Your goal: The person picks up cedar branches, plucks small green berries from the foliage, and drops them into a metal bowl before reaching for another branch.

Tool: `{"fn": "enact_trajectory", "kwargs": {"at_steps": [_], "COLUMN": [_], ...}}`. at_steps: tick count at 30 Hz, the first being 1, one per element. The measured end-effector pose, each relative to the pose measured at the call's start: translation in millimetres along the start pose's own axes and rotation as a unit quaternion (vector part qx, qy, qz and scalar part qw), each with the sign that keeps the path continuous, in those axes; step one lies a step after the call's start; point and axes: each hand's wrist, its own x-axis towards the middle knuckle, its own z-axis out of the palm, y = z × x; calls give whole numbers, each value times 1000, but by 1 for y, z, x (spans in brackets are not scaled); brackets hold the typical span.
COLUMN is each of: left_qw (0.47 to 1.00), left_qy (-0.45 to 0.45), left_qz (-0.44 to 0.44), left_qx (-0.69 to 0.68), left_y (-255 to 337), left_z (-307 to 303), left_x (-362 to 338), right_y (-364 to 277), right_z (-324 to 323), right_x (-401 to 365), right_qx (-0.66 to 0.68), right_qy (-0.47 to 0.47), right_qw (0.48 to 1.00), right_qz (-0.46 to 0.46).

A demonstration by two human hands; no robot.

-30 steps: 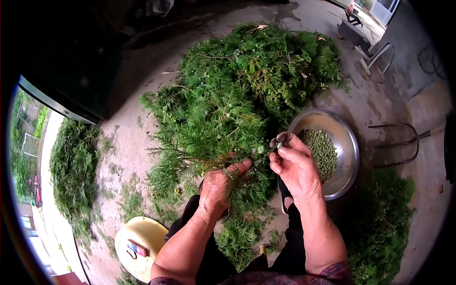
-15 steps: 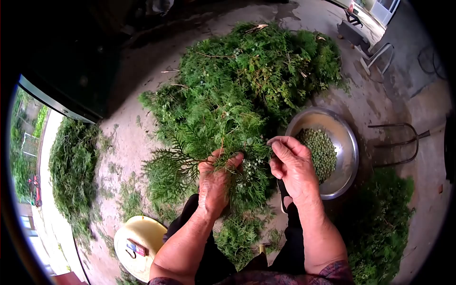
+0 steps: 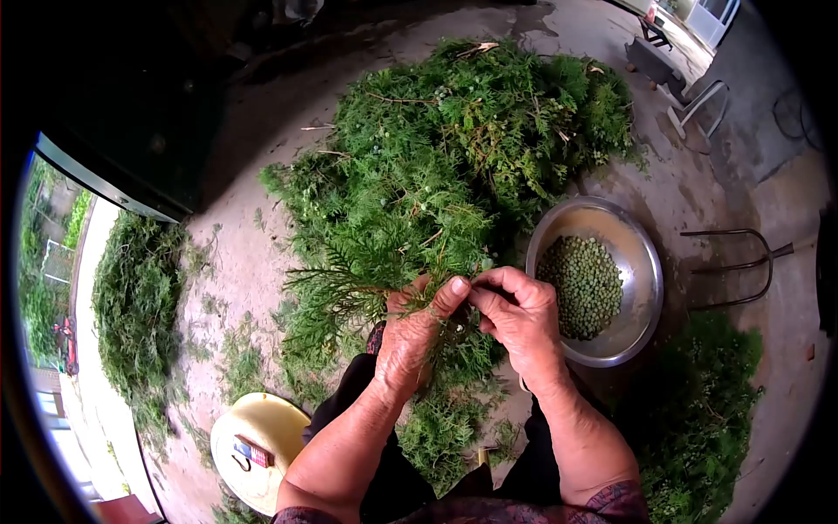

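Note:
My left hand (image 3: 408, 345) is closed round the stems of a flat-leaved evergreen sprig (image 3: 336, 293), whose fronds fan out to the left. Close against its thumb, my right hand (image 3: 524, 325) pinches at the sprig's tip; whatever sits between those fingers is hidden. Behind both hands rises a large heap of cut evergreen branches (image 3: 471, 131), dotted with small pale green cones. Just right of my right hand stands a steel bowl (image 3: 644, 301), partly filled with round green cones (image 3: 580, 288).
A second pile of branches (image 3: 135, 297) lies at the left, and more greenery (image 3: 698, 419) at the lower right. A yellow round stool (image 3: 262, 415) carries a small pack (image 3: 253, 451). A pitchfork (image 3: 768, 258) lies beyond the bowl. Loose sprigs litter the concrete floor.
My right hand has moved left from beside the bowl to meet my left hand at the sprig. My left hand has shifted slightly right, still gripping the sprig.

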Motion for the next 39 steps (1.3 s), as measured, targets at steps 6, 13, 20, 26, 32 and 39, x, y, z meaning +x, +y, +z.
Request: {"fn": "enact_trajectory", "kwargs": {"at_steps": [6,13,20,26,32,39], "left_qw": [1000,999,999,999,998,998], "left_qy": [2,-1,32,0,-5,20], "left_qz": [0,-20,-24,-22,9,-48], "left_qx": [-8,-31,-21,47,54,31], "left_y": [9,10,13,18,-1,0], "left_z": [4,-2,-2,-1,-8,-7], "left_x": [-6,-2,-2,-4,1,-5], "right_y": [11,1,-4,0,0,3], "right_z": [8,6,-14,-15,-3,-9], "right_x": [0,-2,8,9,2,12], "right_qx": [-114,27,198,216,135,171], "right_qy": [3,-42,-5,-92,6,148], "right_qw": [981,999,980,971,991,973], "right_qz": [-157,-21,-18,37,11,-39]}}
